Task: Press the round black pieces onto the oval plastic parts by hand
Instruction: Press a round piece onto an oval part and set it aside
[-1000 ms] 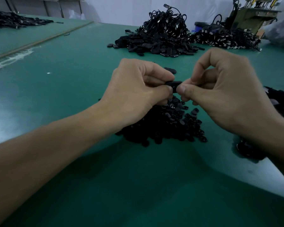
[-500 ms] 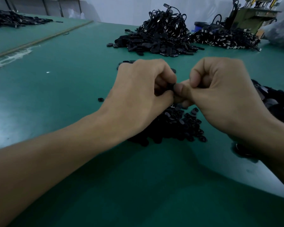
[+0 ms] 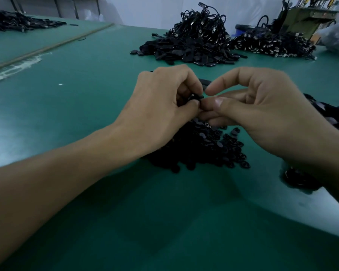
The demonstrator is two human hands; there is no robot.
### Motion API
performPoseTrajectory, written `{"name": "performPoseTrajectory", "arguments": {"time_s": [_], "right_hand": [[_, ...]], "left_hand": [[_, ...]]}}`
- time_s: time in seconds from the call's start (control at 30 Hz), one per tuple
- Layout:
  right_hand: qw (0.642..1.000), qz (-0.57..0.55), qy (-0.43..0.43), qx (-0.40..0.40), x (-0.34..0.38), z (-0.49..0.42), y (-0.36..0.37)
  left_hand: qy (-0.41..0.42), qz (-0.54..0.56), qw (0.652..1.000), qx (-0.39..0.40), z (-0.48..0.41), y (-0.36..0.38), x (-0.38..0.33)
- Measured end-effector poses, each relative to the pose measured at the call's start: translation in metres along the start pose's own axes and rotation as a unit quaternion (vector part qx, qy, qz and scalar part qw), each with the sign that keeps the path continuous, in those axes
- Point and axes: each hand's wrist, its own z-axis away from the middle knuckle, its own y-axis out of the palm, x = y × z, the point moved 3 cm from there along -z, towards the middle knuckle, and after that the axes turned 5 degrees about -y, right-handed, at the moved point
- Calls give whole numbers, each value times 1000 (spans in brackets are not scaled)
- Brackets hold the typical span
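Observation:
My left hand (image 3: 162, 106) pinches a small black plastic part (image 3: 196, 98) between thumb and curled fingers, above the middle of the green table (image 3: 98, 98). My right hand (image 3: 262, 106) meets it from the right, its thumb tip pressed against the same part and its forefinger arched above. Most of the part is hidden by my fingers. Directly below both hands lies a heap of small black pieces (image 3: 204, 149). One loose black oval piece (image 3: 205, 83) lies on the table just beyond my fingertips.
A large pile of black oval parts with cords (image 3: 192, 44) sits at the back centre, another pile (image 3: 272, 44) to its right. More black parts (image 3: 329, 112) lie behind my right wrist, and a dark clump (image 3: 299, 178) lies under my right forearm. A far pile (image 3: 18, 23) sits back left.
My hands have drawn together and dropped a little; the black part, plainly visible between the fingertips a second ago, is now mostly covered. My right forefinger has since lifted off into an arch.

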Motion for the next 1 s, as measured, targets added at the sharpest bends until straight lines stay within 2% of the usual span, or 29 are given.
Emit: {"name": "performPoseTrajectory", "arguments": {"time_s": [0.07,0.13,0.33,0.53,0.8,1.0], "right_hand": [[993,106,-31,-44,-4,-1,-2],[984,161,-44,-64,-6,-3,-4],[997,67,-33,-39,-14,-4,-7],[999,21,-18,-40,-17,-6,-9],[998,16,-23,-47,-15,-5,-10],[996,55,-29,-64,-14,-5,-10]], "left_hand": [[-15,28,999,13,-1,1,1],[-32,72,996,32,-3,1,2],[-83,182,976,86,-4,3,4],[-115,228,964,74,-4,2,5],[-124,244,959,72,-2,2,2],[-122,246,959,73,-2,2,2]]}}
